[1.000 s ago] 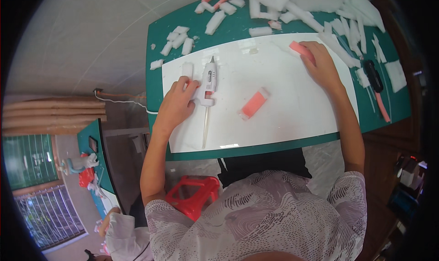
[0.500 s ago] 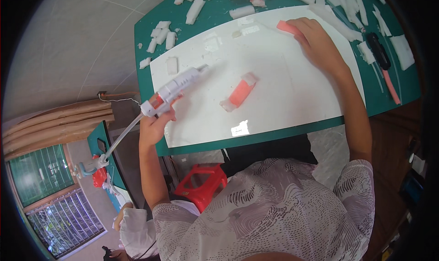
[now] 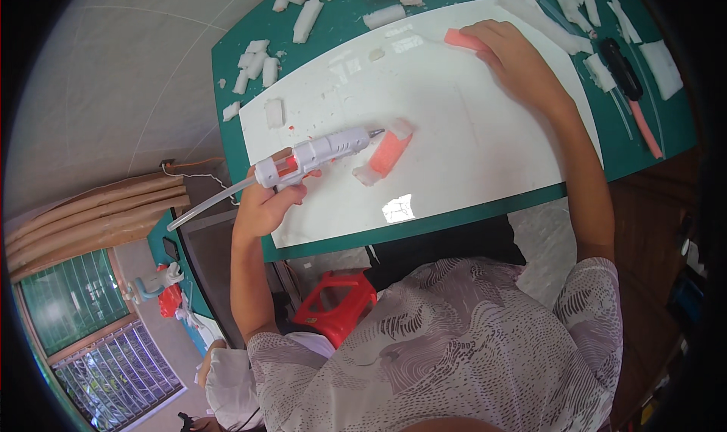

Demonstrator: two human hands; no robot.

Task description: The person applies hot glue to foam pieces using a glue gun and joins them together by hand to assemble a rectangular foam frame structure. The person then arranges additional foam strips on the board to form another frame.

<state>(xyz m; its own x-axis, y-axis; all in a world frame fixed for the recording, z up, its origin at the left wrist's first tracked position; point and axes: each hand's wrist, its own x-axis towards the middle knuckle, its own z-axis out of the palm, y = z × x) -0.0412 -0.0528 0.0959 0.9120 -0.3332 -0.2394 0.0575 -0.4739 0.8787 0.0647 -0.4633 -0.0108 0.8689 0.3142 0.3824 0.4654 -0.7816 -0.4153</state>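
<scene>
My left hand [image 3: 266, 206] is wrapped round the handle of a white glue gun [image 3: 326, 150], with a long clear glue stick [image 3: 208, 205] sticking out of its back end. The gun's metal nozzle is at the upper end of a pink foam piece [image 3: 391, 154] with whitish ends; I cannot tell whether they touch. This piece lies on the white board [image 3: 454, 129]. Over at the board's far right, my right hand [image 3: 509, 59] grips a second pink foam block [image 3: 463, 40], which pokes out past the fingers on the left.
White foam pieces [image 3: 256, 62] lie at the far left of the green table [image 3: 250, 27], more along its far edge. A black-handled tool [image 3: 621, 68] and a pink strip [image 3: 644, 130] lie at right. A red stool [image 3: 337, 305] stands below; another person [image 3: 231, 375] is at lower left.
My left hand has swung the glue gun right and slightly down, bringing its nozzle to the pink piece on the board. The right hand keeps its hold on the pink block.
</scene>
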